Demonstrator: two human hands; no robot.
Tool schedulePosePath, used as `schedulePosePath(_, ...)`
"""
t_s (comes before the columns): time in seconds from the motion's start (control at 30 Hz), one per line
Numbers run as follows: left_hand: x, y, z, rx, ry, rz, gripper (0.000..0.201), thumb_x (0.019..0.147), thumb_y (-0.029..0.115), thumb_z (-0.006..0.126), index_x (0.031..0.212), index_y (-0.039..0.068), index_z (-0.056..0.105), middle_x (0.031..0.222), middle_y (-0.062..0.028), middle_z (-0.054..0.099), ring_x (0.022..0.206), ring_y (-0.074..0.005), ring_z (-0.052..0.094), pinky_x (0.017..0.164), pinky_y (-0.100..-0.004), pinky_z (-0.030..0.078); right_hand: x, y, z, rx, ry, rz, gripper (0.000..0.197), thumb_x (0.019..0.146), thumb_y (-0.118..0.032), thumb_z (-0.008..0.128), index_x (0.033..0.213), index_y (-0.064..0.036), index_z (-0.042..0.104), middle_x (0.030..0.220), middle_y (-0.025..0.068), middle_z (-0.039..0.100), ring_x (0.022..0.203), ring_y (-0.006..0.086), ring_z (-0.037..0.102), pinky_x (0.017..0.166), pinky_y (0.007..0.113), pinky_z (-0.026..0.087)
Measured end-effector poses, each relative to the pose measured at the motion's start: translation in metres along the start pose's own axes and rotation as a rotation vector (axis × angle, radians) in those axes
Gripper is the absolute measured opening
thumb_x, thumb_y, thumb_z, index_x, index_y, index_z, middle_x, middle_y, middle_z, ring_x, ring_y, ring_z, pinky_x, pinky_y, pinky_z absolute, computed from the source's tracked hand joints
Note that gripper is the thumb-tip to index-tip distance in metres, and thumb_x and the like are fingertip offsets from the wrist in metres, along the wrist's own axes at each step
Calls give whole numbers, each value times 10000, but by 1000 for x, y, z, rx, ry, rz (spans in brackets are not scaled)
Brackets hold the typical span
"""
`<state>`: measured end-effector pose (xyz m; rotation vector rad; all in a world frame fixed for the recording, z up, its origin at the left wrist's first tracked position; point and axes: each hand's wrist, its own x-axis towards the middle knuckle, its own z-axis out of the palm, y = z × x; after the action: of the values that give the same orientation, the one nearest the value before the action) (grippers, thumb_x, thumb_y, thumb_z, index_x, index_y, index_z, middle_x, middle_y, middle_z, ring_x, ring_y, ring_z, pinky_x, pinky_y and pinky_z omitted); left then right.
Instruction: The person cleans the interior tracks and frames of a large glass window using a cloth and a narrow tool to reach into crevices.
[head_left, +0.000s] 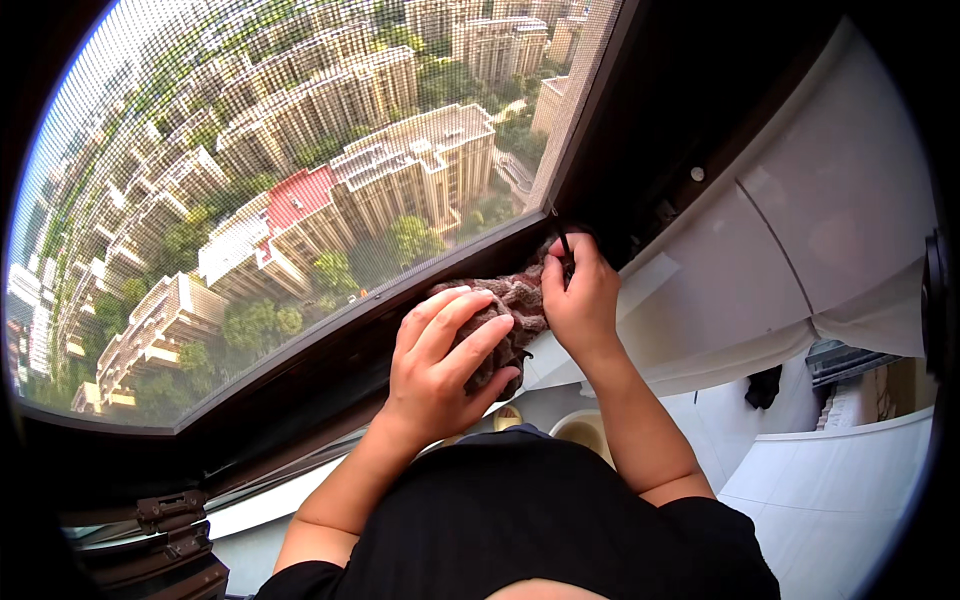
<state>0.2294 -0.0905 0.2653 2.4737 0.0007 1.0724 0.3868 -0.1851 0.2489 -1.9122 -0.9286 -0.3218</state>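
A brown, wrinkled, fuzzy cloth [520, 298] lies bunched along the lower right part of the dark window frame [400, 300]. My left hand [445, 355] is curled over its near end, fingers bent round the bundle. At the frame's corner, my right hand [585, 290] is closed, with thumb and forefinger pinching a thin black stick-like piece [566, 252]. The cloth runs up to this hand and shows behind its fingertips. What my right palm holds is hidden. Just past the right fingertips is the lower corner of the window screen [350, 180].
Beyond the mesh, buildings and trees lie far below. White wall panels [800, 190] rise on the right, above a pale hanging fabric [740, 365]. Beneath my arms stands a cream round container [585, 430]. A brown metal hinge-like fitting [172, 515] sits at lower left.
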Motion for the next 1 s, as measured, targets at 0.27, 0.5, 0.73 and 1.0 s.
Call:
schedulePosePath(0.27, 1, -1, -1, -17, 43, 10, 449, 570, 139, 774, 991, 91, 625, 1077, -109, 576, 1010, -317, 533, 872, -407, 436, -11, -18, -5, 143, -128, -45, 189, 790, -89, 603, 946, -58, 500, 852, 141, 627, 785, 360, 606, 661, 417, 478)
schedulePosePath(0.5, -2, -2, -1, -13, 53, 37, 451, 574, 130, 773, 994, 58, 627, 1069, -131, 583, 989, -324, 539, 861, -402, 441, 3, 5, -17, -165, -46, 64, 280, 811, -226, 608, 1009, -68, 488, 846, 158, 633, 775, 378, 606, 643, 453, 473)
schedulePosePath(0.73, 1, -1, 2, -9, 69, 35, 436, 574, 127, 771, 981, 56, 631, 1052, -131, 590, 977, -320, 547, 849, -405, 447, -4, -7, -2, 234, -213, -17, 213, 794, -135, 607, 948, -46, 488, 826, 160, 622, 768, 378, 601, 664, 429, 475)
schedulePosePath(1.0, 1, -2, 2, 0, 54, 26, 436, 581, 114, 768, 991, 86, 624, 1067, -97, 584, 996, -317, 535, 861, -404, 450, -12, 9, -45, 406, 45, 86, 244, 876, -157, 579, 1052, -3, 511, 972, 120, 648, 804, 132, 609, 708, 253, 463)
